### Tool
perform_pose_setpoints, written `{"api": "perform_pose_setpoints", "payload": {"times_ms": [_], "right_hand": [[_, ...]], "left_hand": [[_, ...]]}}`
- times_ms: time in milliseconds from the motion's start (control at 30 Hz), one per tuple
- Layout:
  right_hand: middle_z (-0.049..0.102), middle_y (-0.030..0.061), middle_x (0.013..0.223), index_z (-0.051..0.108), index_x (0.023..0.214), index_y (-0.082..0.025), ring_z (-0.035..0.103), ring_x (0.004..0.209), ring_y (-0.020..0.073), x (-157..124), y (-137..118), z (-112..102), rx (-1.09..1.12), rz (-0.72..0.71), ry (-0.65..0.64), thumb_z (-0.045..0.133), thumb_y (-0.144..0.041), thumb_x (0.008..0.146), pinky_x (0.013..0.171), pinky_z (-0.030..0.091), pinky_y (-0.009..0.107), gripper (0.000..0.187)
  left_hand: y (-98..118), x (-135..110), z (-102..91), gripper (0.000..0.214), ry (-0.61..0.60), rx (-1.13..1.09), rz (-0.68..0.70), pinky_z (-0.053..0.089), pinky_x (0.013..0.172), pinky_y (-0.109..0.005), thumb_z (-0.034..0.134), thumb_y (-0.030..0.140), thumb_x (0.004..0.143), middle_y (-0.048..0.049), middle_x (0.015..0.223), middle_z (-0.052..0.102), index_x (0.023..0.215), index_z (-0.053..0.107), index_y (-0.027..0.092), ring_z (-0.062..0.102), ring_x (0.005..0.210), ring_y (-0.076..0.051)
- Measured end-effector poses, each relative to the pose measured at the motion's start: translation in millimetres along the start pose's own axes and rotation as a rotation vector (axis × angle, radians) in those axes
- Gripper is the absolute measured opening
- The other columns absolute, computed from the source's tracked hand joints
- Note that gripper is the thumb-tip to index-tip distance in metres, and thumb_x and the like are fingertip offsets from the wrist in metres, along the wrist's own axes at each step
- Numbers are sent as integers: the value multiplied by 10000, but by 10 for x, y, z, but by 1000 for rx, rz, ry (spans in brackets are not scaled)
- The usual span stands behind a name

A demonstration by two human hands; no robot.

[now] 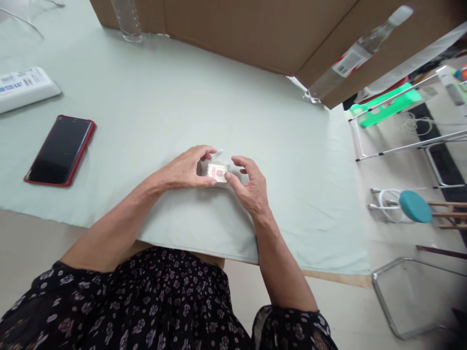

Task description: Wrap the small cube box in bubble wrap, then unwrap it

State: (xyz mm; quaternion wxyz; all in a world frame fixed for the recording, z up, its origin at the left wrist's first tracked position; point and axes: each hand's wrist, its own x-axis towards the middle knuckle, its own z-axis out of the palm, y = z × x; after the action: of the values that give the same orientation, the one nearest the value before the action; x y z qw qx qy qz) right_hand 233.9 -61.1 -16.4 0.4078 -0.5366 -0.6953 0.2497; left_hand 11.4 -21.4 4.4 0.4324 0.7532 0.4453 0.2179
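My left hand and my right hand meet over the pale green tablecloth near its front edge. Between them is a small clear plastic packet with a red-and-white printed label. The left thumb and fingers pinch its left side. The right thumb and forefinger pinch its right edge, and the other right fingers curl above it. What is inside the packet is too small to make out.
A black phone in a red case lies at the left, and a white flat box beyond it. Clear bottles stand by a cardboard wall. A teal stool and metal frames stand right.
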Motion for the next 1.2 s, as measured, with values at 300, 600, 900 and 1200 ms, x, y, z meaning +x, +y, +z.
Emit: {"api": "perform_pose_setpoints", "payload": {"times_ms": [300, 600, 900, 1200], "right_hand": [[740, 77, 1136, 727, 1048, -223, 668, 1010, 248, 354, -169, -287, -72, 150, -184, 647, -372, 849, 857, 533, 415, 261], [693, 21, 808, 705, 964, -170, 614, 718, 163, 859, 17, 75, 81, 366, -394, 668, -297, 789, 683, 490, 319, 220], [612, -17, 784, 697, 1012, -175, 534, 709, 128, 806, 94, 110, 396, 385, -360, 743, -338, 694, 658, 434, 285, 360], [613, -15, 789, 706, 900, -196, 527, 723, 126, 766, 154, 66, 513, 331, -280, 782, -380, 708, 669, 448, 278, 277]], "left_hand": [[-7, 21, -15, 791, 46, -115, -107, 528, 870, -383, 736, 471, 709, -137, 1304, 585, 1396, 492, 166, 617, 1012, -229], [81, 9, -87, 282, 148, -86, -312, 432, 631, -282, 656, 344, 752, -35, 898, 660, 972, 626, 170, 570, 731, -154], [50, 46, -6, 279, 103, -224, -291, 372, 566, -244, 656, 299, 729, -8, 829, 635, 976, 613, 179, 519, 663, -120], [95, 33, 40, 253, 97, -242, -303, 391, 550, -245, 671, 333, 732, 7, 748, 621, 935, 635, 185, 542, 649, -130]]}}
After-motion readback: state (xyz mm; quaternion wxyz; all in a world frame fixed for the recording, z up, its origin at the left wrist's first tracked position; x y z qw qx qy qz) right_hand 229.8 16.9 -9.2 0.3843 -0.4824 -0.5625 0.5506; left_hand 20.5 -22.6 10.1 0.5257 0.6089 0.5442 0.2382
